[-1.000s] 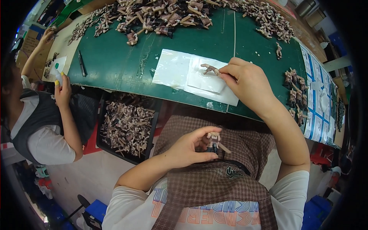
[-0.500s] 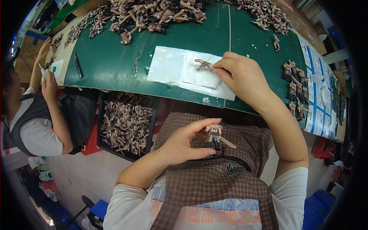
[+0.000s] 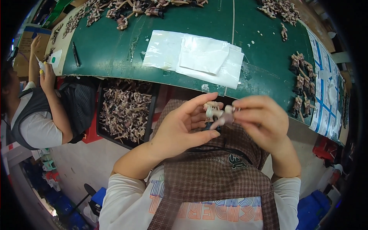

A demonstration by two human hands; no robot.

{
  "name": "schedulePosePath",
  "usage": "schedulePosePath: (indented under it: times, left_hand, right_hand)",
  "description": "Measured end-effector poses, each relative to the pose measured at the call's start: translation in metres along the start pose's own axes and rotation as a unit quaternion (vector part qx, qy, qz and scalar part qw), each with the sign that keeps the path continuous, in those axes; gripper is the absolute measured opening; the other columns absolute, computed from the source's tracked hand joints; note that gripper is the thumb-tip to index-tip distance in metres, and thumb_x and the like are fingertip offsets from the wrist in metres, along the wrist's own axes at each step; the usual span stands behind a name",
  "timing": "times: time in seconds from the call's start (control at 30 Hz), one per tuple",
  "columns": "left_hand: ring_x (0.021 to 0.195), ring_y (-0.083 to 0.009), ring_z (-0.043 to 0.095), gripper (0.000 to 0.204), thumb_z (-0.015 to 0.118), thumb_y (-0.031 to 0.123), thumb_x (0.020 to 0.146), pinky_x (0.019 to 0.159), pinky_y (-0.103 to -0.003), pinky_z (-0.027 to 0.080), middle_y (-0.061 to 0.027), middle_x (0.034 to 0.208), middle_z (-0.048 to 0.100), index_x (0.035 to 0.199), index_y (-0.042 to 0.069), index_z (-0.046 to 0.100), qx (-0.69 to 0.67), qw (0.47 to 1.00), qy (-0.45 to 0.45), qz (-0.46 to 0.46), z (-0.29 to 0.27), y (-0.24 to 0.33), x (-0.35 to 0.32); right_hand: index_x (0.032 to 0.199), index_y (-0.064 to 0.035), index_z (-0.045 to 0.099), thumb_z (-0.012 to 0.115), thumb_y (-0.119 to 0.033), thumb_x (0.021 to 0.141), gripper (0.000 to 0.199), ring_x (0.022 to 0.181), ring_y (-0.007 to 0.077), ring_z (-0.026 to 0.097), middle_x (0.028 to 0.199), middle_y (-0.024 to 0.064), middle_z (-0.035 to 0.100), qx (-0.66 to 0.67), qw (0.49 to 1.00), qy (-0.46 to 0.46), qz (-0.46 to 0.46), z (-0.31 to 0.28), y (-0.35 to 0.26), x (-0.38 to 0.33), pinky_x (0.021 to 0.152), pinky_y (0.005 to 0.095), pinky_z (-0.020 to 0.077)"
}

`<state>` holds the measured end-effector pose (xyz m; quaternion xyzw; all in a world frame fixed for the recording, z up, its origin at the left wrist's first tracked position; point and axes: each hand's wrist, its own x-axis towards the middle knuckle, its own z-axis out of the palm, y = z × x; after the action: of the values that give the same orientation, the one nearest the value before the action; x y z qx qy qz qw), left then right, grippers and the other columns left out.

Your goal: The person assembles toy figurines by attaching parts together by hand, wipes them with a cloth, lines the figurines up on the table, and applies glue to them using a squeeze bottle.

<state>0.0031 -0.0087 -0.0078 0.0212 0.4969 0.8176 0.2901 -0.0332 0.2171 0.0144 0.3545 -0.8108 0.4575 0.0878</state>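
In front of my apron, my left hand [image 3: 177, 127] holds a small toy figurine [image 3: 209, 112] with dark legs upright between thumb and fingers. My right hand [image 3: 265, 122], slightly smeared by motion, pinches a small flesh-and-brown figurine part [image 3: 226, 116]. This part overlaps the figurine's front in the picture; I cannot tell whether the two touch. White paper sheets [image 3: 203, 53], in or on clear plastic, lie on the green table just beyond my hands, with nothing on the top sheet.
A black crate [image 3: 152, 115] full of similar parts stands left below the green table [image 3: 111, 57]. Figurine heaps [image 3: 145, 7] lie along the far side; several figurines [image 3: 301, 84] lie in rows at right. A black pen [image 3: 76, 54] lies at left, near a seated co-worker [image 3: 34, 111].
My right hand has lifted the small part off the white sheet and brought it down to the figurine. My left hand still holds the figurine, now slightly higher in the picture.
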Motion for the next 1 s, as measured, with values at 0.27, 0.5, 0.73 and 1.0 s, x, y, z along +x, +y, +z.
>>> schedulePosePath:
  times: [0.27,0.5,0.73,1.0]
  left_hand:
    - [0.122,-0.0186,0.052,0.073,0.066,-0.01,0.081,0.101,-0.032,0.045,-0.0116,0.138,0.047,0.144,0.006,0.034,0.015,1.0,-0.013,0.002,0.013,0.0,0.004]
    - [0.124,-0.0215,0.052,0.073,0.065,-0.014,0.078,0.104,-0.034,0.044,-0.0152,0.139,0.049,0.143,0.003,0.035,0.012,1.0,-0.004,0.002,0.018,-0.001,0.002]
    - [0.13,-0.0232,0.046,0.068,0.063,-0.005,0.086,0.106,-0.036,0.041,-0.0164,0.145,0.041,0.145,0.002,0.031,-0.021,0.998,-0.041,0.039,0.018,0.003,-0.002]
    - [0.123,-0.0244,0.052,0.045,0.055,0.008,0.096,0.101,-0.035,0.044,-0.0178,0.139,0.049,0.138,-0.003,0.042,0.053,0.982,-0.088,0.158,0.0,-0.015,0.004]
  right_hand:
    - [0.091,-0.0064,0.071,0.076,-0.005,0.069,0.023,0.078,0.0218,0.067,0.098,0.0082,0.068,-0.026,0.999,-0.018,-0.03,-0.005,-0.001,-0.018,0.062,0.029,0.0519]
    - [0.092,-0.005,0.07,0.075,-0.005,0.069,0.023,0.077,0.0224,0.067,0.098,0.0091,0.067,-0.035,0.998,-0.012,-0.043,-0.004,0.001,-0.024,0.062,0.0292,0.052]
    - [0.092,-0.0014,0.071,0.074,-0.005,0.068,0.025,0.077,0.0245,0.067,0.098,0.0132,0.067,-0.067,0.995,0.006,-0.072,-0.005,-0.006,-0.03,0.061,0.0307,0.0532]
    - [0.09,-0.0016,0.071,0.073,-0.007,0.066,0.025,0.077,0.0242,0.068,0.096,0.0127,0.068,-0.059,0.994,0.016,-0.087,-0.003,-0.01,-0.032,0.062,0.0307,0.0548]
